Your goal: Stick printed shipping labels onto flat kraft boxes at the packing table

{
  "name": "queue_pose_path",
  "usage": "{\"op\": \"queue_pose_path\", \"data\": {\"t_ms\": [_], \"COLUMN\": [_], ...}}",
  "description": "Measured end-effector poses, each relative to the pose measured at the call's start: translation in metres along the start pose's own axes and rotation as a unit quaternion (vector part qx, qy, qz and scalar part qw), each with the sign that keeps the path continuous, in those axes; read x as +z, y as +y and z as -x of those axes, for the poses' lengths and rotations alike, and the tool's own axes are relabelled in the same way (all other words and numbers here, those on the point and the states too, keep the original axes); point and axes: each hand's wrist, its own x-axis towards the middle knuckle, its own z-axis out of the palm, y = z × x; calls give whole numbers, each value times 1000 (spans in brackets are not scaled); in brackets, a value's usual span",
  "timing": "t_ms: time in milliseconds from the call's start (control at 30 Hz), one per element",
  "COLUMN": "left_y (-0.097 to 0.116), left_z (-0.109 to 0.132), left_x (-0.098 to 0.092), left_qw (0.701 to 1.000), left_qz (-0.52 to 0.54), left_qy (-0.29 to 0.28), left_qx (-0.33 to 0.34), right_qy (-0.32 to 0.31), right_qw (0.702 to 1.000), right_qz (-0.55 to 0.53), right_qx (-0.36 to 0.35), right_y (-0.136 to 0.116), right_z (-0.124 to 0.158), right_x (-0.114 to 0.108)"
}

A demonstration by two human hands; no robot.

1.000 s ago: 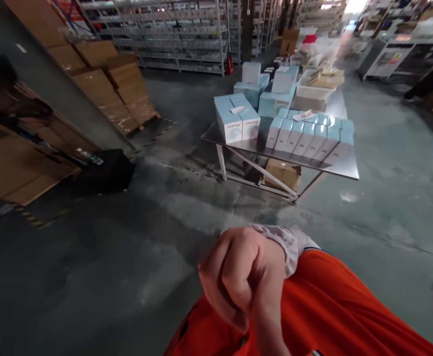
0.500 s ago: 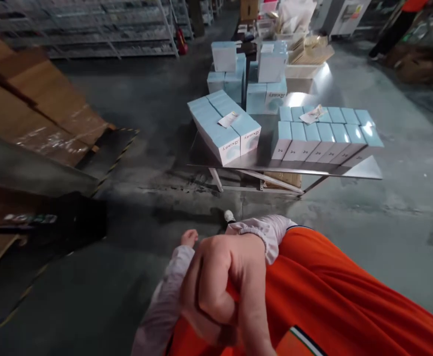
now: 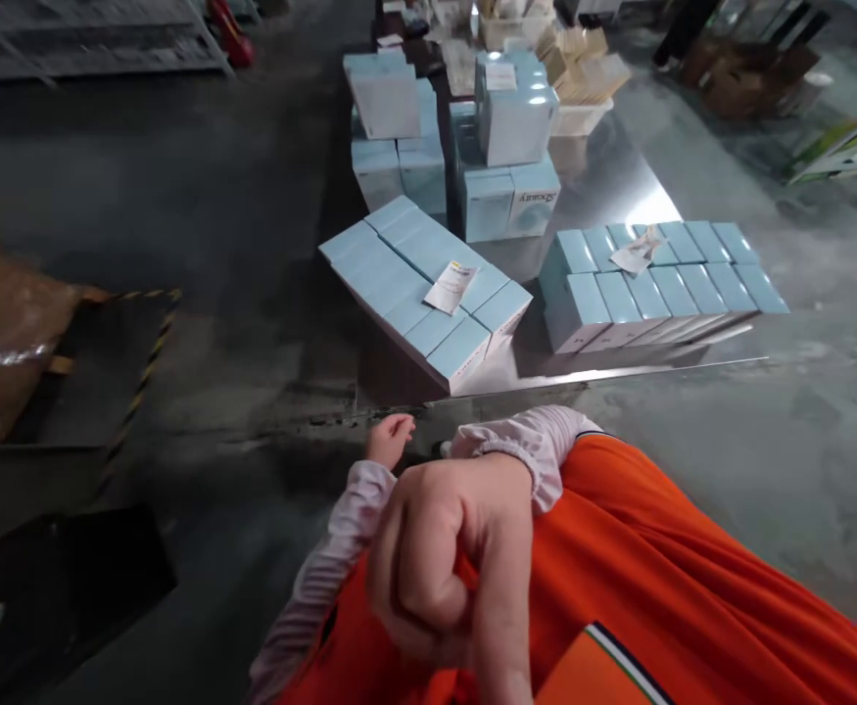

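My right hand (image 3: 450, 558) is raised close in front of the camera, its fingers curled in and its thumb side running off the bottom of the view. Whatever it may grip is hidden. Lower and farther off, my left hand (image 3: 390, 439) hangs just short of the table edge, fingers loosely curled with nothing visible in them. Nearest to it is a block of light blue and white boxes (image 3: 399, 279) with a paper slip (image 3: 452, 287) on top. Another double row of such boxes (image 3: 648, 294) stands to the right, with a crumpled slip (image 3: 638, 250) on it.
The metal table (image 3: 604, 171) also bears two stacks of blue boxes (image 3: 520, 113) (image 3: 384, 98) and a white bin of brown envelopes (image 3: 582, 78). Wrapped cartons (image 3: 9, 343) sit on the left behind striped floor tape (image 3: 145, 377). A fire extinguisher (image 3: 229, 34) stands by shelving.
The table and its boxes appear closer and lower in view. My left hand has come slightly forward towards the table edge. My right hand stays raised and curled before the camera.
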Motion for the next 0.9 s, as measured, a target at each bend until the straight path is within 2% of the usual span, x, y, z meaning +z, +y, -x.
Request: {"op": "queue_pose_path", "data": {"t_ms": [67,133,233,300,400,500,600,667,800,900], "left_y": [4,17,46,66,88,98,102,101,94,87], "left_z": [-32,-69,-126,-162,-210,-250,-284,-302,-325,-330], "left_x": [-10,-23,-42,-51,-59,-60,-57,-51,-35,-24], "left_qw": [1000,998,988,980,975,973,974,975,972,979], "left_qz": [11,14,-1,-12,-14,-20,-14,6,48,37], "left_qy": [-1,-8,-15,-26,-63,-101,-131,-148,-168,-141], "left_qx": [13,57,154,198,212,207,187,168,156,141], "right_qy": [10,41,135,197,261,308,349,380,453,495], "right_qw": [1000,999,988,975,956,938,919,906,872,845], "right_qz": [2,16,60,97,137,158,178,185,188,201], "right_qx": [-14,-33,-49,-34,-4,-27,-36,-25,-4,-25], "right_y": [13,25,38,42,49,63,76,80,78,82], "right_z": [2,6,10,5,-11,-31,-48,-55,-64,-67], "right_x": [-24,-40,-51,-56,-69,-86,-97,-96,-80,-65]}}
